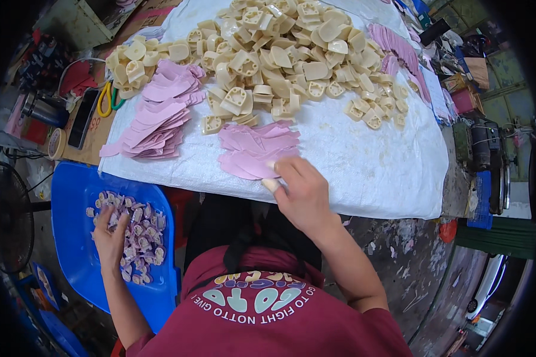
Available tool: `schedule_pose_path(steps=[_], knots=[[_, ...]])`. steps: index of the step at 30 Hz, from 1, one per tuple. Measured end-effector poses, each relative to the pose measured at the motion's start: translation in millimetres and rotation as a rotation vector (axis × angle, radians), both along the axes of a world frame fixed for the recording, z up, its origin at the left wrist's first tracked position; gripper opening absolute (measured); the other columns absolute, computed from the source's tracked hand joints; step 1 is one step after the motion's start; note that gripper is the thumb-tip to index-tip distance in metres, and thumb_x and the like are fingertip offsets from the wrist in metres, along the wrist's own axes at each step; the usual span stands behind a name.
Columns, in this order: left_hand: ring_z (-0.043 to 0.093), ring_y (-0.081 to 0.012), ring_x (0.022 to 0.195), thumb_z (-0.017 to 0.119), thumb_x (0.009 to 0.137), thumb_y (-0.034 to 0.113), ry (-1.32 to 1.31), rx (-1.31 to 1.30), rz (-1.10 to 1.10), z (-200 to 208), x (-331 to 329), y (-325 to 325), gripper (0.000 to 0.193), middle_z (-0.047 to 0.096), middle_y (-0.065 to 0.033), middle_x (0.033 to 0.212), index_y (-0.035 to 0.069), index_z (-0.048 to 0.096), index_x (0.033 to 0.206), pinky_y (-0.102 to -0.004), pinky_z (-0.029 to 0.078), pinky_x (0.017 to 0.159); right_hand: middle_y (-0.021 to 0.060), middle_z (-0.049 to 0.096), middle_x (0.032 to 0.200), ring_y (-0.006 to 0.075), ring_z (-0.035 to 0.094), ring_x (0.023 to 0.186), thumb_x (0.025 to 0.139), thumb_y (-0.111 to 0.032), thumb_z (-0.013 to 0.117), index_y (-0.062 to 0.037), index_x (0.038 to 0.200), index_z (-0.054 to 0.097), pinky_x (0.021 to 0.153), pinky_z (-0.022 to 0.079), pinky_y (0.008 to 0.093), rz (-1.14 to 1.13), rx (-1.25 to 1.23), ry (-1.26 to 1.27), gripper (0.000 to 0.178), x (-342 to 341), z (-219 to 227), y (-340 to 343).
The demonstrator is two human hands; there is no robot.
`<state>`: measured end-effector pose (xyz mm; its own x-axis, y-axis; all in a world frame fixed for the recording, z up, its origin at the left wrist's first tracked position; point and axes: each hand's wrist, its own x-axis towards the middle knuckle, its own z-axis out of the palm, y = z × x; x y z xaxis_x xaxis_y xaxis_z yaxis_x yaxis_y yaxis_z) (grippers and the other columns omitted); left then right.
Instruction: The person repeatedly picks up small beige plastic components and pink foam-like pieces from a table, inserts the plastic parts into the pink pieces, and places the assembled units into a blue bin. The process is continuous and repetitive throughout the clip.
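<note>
- The white-covered surface [369, 172] is carrying heaped cream plastic pieces [315, 71] and pink strips [253, 149].
- The right hand [305, 193] is touching the strips; its grip is staying unclear.
- The left hand [108, 241] is hanging open over purple-and-cream pieces [143, 241] in a blue plastic chair [71, 262].
- A fan [11, 217] is standing leftward.

I record the place as a workshop. My sheet-covered table [369, 172] carries a heap of loose, near-identical beige moulded parts [280, 65] and stacks of cut pink pieces [259, 149], in quantities beyond household use. A blue plastic chair [77, 250] beside me holds many small purple-and-beige parts [142, 238]. Scissors [105, 98] and a tape roll [55, 144] lie at the table's left end. I note a fan [9, 214], apparent machinery [482, 143] at right, and a stained floor [393, 256] littered with scraps.
</note>
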<state>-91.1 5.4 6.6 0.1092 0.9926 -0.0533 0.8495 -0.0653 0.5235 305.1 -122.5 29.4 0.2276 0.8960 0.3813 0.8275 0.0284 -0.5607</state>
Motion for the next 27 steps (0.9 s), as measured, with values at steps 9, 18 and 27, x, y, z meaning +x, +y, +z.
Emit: schedule_pose_path(steps=[9,18,27], knots=[[0.061,-0.0305,0.087,0.080,0.070,0.016,-0.549,0.305,-0.732,41.1,194.7,-31.4,0.031,0.063,-0.0132,0.096,0.003,0.065,0.094,-0.0375,0.048,0.076,0.0094,0.056,0.088,0.0299,0.057,0.082,0.072,-0.006,0.067,-0.0043,0.087,0.059,0.069,0.046,0.0412,-0.008,-0.049,-0.013,0.017,7.6,-14.5,12.0],[0.059,-0.0341,0.104,0.073,0.069,0.004,-0.535,0.393,-0.953,-22.8,223.4,-53.7,0.024,0.062,-0.0157,0.112,0.002,0.064,0.092,-0.0412,0.046,0.091,0.0073,0.056,0.085,0.0251,0.058,0.076,0.076,-0.006,0.069,-0.0042,0.088,0.060,0.066,0.047,0.0337,0.064,-0.042,0.193,0.015,19.0,-20.2,12.2],[0.058,-0.0194,0.098,0.064,0.079,0.005,-1.337,-0.327,-0.388,-9.6,210.5,-29.0,0.031,0.063,-0.0096,0.105,-0.001,0.065,0.110,-0.0299,0.043,0.090,0.0037,0.058,0.090,0.0106,0.057,0.080,0.081,0.000,0.065,-0.0022,0.088,0.061,0.066,0.046,0.0232,-0.126,0.225,0.699,0.009,53.4,-3.0,-33.1]])
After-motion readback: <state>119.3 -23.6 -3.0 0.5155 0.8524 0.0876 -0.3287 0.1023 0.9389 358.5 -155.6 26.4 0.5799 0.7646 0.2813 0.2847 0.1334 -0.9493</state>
